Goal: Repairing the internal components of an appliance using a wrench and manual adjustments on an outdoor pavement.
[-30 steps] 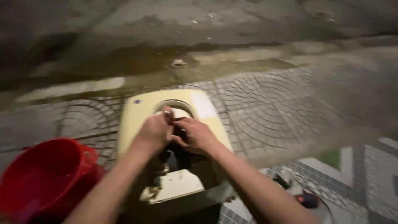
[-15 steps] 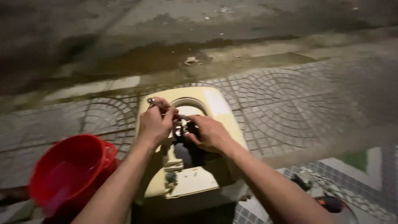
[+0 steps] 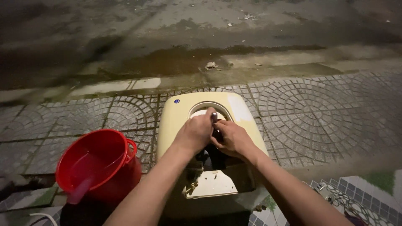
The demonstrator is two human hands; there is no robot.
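Both our hands meet over the middle of a cream-yellow, rounded plastic appliance casing (image 3: 180, 121) lying flat on the patterned grey paving stones (image 3: 318, 121). Our left hand (image 3: 193, 134) is curled closed, with a slim metal-tipped tool (image 3: 214, 116) poking up just above its fingers; we take that grip to be shut round the tool's shaft, though the handle is hidden. Our right hand (image 3: 233, 140) is cupped tight round a small dark part (image 3: 217, 134) that sits between the two grips, at the edge of the casing's open dark cavity (image 3: 217, 161); what exactly the part is we cannot tell.

Several things could go wrong from here, we judge. Since the tool tip stands just beside the right hand's fingers, a slip under force could drive it into them. The dark part, if it comes free suddenly, could drop down into the cavity below the grips and be hard to fish out. Below the grips a pale inner plate (image 3: 211, 184) with small brass-coloured fittings (image 3: 191, 187) lies exposed, and a jerk of either forearm could knock it. Off to the left of the grips a red plastic bucket (image 3: 98, 165) holding liquid stands near the casing; a swinging left elbow could tip it
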